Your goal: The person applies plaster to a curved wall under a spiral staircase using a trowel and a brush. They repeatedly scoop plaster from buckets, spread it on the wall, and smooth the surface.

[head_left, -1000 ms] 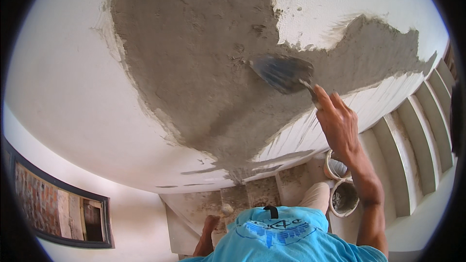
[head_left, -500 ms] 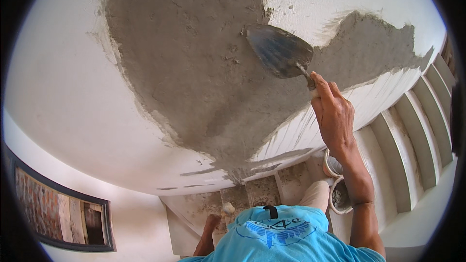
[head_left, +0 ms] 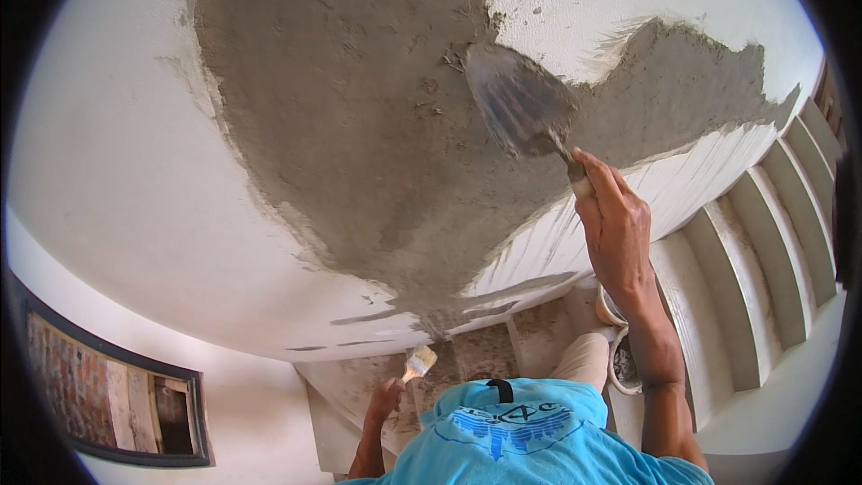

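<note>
Across the white wall (head_left: 135, 144): I see a broad patch of grey plaster (head_left: 359, 135), rough and pitted near the middle, smoother lower down, with ragged edges and a long arm reaching right.
Bare white below that arm: from my remote feed I make out thin grey streaks on the paint.
Trowel (head_left: 521, 101): its leaf-shaped metal blade, dark and smeared with grey, lies over the plaster patch just below the upper white area; I cannot tell how firmly it touches.
Right hand (head_left: 618, 232): I see the fingers closed around the trowel's pale handle, at the blade's lower right.
Left hand (head_left: 386, 398): it grips a brush (head_left: 420, 362) by its handle, low beside the shirt; the pale, flat bristles point up and to the right.
Lower bucket (head_left: 614, 368): round, with a pale rim; I can see dark grey matter inside, partly hidden by the right forearm.
Upper bucket (head_left: 601, 309): just beyond the lower one, pale inside and mostly covered by the arm, so I cannot tell its contents.
Steps (head_left: 750, 278): grey-white and straight-edged, though my lens bends them, climbing at the right.
Window (head_left: 197, 404): dark-framed, at lower left, showing red brick and pale boards.
Shirt (head_left: 516, 427): soft blue cloth with a printed design.
</note>
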`<action>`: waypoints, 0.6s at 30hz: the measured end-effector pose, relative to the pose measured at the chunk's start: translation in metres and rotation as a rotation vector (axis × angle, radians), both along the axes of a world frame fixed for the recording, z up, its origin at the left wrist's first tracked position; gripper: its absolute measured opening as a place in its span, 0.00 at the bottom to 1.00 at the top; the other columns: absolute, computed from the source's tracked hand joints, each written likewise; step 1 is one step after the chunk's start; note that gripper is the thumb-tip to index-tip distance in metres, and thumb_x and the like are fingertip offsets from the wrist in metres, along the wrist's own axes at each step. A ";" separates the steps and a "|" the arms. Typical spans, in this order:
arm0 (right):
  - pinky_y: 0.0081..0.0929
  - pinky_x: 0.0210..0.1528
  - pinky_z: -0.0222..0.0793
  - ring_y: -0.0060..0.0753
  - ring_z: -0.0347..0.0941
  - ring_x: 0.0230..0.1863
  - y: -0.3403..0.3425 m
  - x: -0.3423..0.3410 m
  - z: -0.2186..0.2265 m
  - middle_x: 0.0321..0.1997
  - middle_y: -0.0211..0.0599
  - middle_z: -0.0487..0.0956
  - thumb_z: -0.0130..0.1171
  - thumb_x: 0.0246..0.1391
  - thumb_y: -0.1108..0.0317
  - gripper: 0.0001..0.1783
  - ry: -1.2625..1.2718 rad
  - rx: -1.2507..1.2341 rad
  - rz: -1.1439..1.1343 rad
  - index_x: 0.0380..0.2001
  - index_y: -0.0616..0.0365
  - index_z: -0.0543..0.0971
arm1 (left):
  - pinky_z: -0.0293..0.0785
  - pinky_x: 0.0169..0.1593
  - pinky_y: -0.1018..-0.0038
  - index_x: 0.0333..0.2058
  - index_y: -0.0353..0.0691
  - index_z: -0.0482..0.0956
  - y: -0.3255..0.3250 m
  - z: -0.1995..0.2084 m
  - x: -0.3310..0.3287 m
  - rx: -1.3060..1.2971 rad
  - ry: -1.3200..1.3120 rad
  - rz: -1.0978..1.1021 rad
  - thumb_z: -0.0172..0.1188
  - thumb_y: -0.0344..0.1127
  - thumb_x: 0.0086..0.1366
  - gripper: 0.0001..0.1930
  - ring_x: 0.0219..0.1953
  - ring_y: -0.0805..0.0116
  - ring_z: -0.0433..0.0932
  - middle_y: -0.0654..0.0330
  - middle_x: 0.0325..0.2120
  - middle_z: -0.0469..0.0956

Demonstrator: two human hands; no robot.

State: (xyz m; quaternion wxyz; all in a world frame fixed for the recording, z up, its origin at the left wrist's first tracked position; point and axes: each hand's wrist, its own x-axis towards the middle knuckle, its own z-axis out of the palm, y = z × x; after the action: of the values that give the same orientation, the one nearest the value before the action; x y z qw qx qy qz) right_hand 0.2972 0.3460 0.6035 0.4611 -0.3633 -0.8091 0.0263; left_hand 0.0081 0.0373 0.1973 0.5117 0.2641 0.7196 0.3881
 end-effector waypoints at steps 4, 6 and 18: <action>0.38 0.30 0.75 0.45 0.78 0.28 0.008 -0.014 0.000 0.35 0.45 0.77 0.56 0.51 0.76 0.23 -0.048 0.081 -0.075 0.53 0.59 0.72 | 0.67 0.20 0.76 0.32 0.33 0.75 0.025 0.048 0.006 0.135 -0.094 0.136 0.51 0.42 0.68 0.16 0.17 0.77 0.65 0.66 0.17 0.66; 0.38 0.29 0.75 0.45 0.78 0.27 0.010 -0.017 -0.013 0.35 0.45 0.77 0.56 0.52 0.75 0.23 -0.077 0.053 -0.086 0.53 0.60 0.72 | 0.67 0.21 0.76 0.33 0.33 0.75 0.031 0.065 0.009 0.236 -0.120 0.149 0.51 0.44 0.69 0.17 0.17 0.77 0.64 0.67 0.17 0.65; 0.37 0.28 0.74 0.46 0.79 0.26 -0.001 -0.018 -0.008 0.34 0.48 0.78 0.55 0.55 0.73 0.19 0.036 0.018 0.043 0.51 0.61 0.73 | 0.66 0.22 0.77 0.33 0.32 0.74 0.102 0.233 0.015 0.801 -0.142 0.153 0.54 0.51 0.69 0.22 0.16 0.76 0.62 0.66 0.15 0.63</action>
State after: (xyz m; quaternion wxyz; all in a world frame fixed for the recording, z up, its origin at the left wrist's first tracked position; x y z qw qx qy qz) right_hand 0.2794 0.3447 0.5956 0.4781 -0.3411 -0.8086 0.0352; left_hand 0.0229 0.1398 0.4308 0.3865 0.3606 0.4921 0.6916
